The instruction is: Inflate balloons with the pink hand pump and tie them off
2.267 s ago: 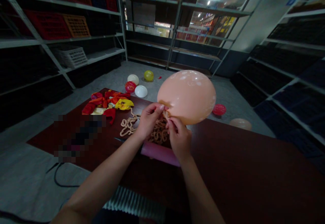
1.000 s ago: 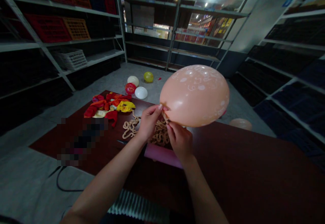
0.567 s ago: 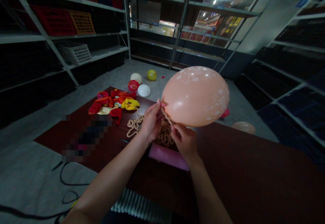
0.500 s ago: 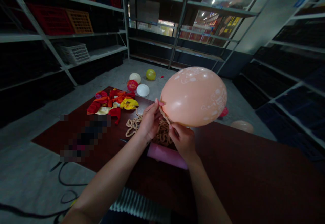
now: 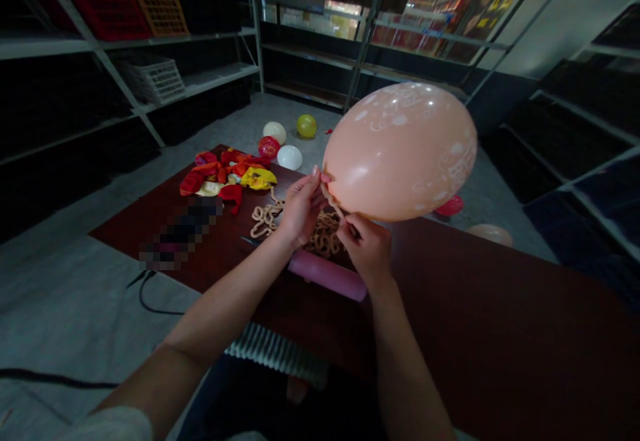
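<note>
A large inflated peach balloon [image 5: 400, 154] with white printing floats above the table, its neck toward me. My left hand [image 5: 303, 211] is closed, thumb and fingertips pinching the balloon at its neck. A tan cord [image 5: 334, 202] runs from the neck down to my right hand [image 5: 367, 244], which is closed in a pinch on it. Below the hands lies a loose, tangled pile of tan cord [image 5: 265, 219], partly hidden by my left hand. A pink roll [image 5: 327, 275] lies on the table just in front of the pile.
Limp red, orange and yellow balloons [image 5: 257, 177] are heaped on the dark brown table [image 5: 480, 321], near a pixelated dark object [image 5: 187, 231]. Inflated white [image 5: 289, 157], yellow [image 5: 307, 126] and red [image 5: 451, 205] balloons rest on the floor. Shelves with crates [image 5: 159, 11] stand around.
The whole view has tilted downward and things sit higher in it. Both hands keep the same pinches on the balloon neck and cord; the balloon has shifted slightly up and right in view.
</note>
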`<state>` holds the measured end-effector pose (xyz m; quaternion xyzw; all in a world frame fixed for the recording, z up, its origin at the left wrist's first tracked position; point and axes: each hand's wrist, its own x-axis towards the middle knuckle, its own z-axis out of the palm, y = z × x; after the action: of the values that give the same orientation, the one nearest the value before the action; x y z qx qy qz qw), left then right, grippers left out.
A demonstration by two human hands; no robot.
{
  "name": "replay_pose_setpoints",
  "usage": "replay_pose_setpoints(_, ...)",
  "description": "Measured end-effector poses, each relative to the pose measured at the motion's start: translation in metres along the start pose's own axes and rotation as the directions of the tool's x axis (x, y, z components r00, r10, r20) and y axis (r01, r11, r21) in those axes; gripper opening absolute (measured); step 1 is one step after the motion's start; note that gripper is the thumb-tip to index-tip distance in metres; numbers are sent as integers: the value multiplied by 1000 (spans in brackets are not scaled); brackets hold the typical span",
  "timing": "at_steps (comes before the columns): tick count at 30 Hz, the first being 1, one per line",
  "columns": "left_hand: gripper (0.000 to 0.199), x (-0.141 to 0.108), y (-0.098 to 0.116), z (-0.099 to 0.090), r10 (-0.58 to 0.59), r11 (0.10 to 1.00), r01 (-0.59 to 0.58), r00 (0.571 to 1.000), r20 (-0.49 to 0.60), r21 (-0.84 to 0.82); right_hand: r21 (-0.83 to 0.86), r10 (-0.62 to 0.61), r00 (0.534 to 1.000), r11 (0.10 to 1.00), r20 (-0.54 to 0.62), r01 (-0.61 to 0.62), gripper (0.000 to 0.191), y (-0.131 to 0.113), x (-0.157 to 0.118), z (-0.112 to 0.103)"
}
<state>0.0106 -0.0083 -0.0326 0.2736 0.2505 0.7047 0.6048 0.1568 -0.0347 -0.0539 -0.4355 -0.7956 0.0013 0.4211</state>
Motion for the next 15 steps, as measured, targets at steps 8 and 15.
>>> replay_pose_setpoints(8, 33, 3, 2, -3, 137, 950, -154, 987, 78, 272, -145, -17, 998, 989, 66, 27, 30, 6, -4, 1)
replay_pose_setpoints(15, 22, -28, 25, 13, 371, 368, -651, 757, 537, 664, -202, -46, 999, 978, 1, 46, 25, 7, -4, 5)
